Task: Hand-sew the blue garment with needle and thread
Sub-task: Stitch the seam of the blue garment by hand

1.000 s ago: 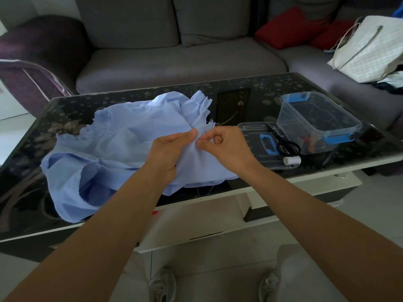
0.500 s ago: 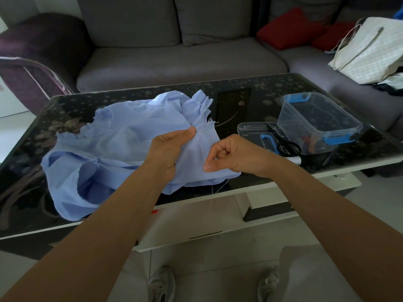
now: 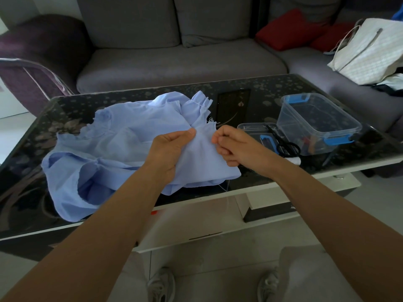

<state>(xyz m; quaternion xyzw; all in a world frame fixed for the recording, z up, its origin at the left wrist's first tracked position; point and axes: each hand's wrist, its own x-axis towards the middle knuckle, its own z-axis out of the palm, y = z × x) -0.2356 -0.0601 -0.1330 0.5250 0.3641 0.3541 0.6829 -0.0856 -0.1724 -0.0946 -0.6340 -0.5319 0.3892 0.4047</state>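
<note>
Left hand [image 3: 168, 151] grips a raised fold of the blue garment [image 3: 109, 149], thumb on top and fingers curled beneath. Right hand [image 3: 235, 144], at its 3 o'clock, has its fingers curled and thumb and forefinger pinched at the fold's frayed raw edge. That pinch is judged to hold the needle, which is too small to make out. The garment lies bunched on the dark glass table [image 3: 32, 153], from centre toward 9 o'clock. A faint thread [image 3: 226, 188] hangs off the near hem at 6 o'clock. At 3 o'clock of the hands sit black scissors [image 3: 285, 147], a white spool [image 3: 294, 160] and a clear plastic box [image 3: 316, 120]. Assessment: sewing is under way at the frayed edge. Finished stitches cannot be seen, so the length left, knotting and trimming are undetermined.
</note>
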